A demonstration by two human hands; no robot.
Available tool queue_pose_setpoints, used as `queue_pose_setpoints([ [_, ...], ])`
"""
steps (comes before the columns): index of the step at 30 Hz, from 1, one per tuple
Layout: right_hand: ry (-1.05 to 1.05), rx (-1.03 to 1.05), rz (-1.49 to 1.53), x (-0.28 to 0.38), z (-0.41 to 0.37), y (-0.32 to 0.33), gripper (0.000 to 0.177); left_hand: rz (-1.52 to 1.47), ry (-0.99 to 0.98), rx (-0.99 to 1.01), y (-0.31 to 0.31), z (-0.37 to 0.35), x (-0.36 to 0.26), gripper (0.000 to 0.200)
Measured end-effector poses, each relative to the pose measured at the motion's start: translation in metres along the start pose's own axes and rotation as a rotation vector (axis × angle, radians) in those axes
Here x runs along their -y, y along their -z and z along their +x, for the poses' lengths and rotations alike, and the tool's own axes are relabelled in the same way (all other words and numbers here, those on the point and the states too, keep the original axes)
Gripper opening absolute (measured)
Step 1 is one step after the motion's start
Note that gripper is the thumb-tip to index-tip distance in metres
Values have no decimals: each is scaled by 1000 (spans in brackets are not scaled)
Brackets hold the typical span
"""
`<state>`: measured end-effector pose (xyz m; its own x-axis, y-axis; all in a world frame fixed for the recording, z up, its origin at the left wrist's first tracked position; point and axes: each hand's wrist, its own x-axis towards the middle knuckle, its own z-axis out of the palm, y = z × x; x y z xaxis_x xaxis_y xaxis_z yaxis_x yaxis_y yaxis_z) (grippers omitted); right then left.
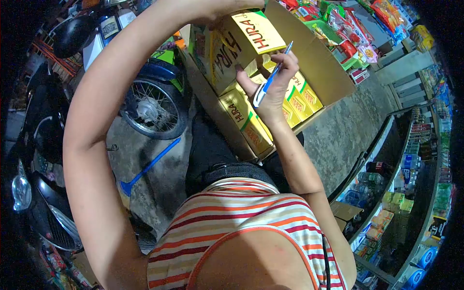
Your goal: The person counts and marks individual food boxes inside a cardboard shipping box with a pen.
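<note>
At the top edge, my left hand (220,10) is closed on the far end of a yellow HURA box (263,37), its fingers partly cut off by the frame. That box is raised over an open cardboard carton (333,77). My right hand (276,89) reaches over the carton just below the raised box. A blue and white pen (267,86) lies gripped in it, tip pointing up, while thumb and index finger stand apart. More yellow HURA boxes (238,110) are packed in rows inside the carton, partly hidden by my right hand.
The carton stands between my legs on the concrete floor (333,135). A motorbike wheel (152,108) and a blue-handled tool (150,166) are to the left. Colourful packaged snacks (348,31) lie beyond the carton. Shelves with bottles (369,178) line the right side.
</note>
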<state>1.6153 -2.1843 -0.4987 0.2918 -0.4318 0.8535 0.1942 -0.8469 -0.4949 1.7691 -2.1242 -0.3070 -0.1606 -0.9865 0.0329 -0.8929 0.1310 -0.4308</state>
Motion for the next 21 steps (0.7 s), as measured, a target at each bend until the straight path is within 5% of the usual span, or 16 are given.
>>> queue_pose_setpoints([
  [3,7,13,-2,0,4,-4,70,-122,-123,-185,-21,0,15,52],
  [11,-4,154,59,-15,7,-19,66,-109,-33,-56,-76,-10,48,48],
  [13,-289,127,285,-20,-5,-7,56,-103,-49,-120,-114,-16,56,43],
  [21,-581,-29,105,-47,-50,101,35,-141,88,-93,-165,-18,20,66],
])
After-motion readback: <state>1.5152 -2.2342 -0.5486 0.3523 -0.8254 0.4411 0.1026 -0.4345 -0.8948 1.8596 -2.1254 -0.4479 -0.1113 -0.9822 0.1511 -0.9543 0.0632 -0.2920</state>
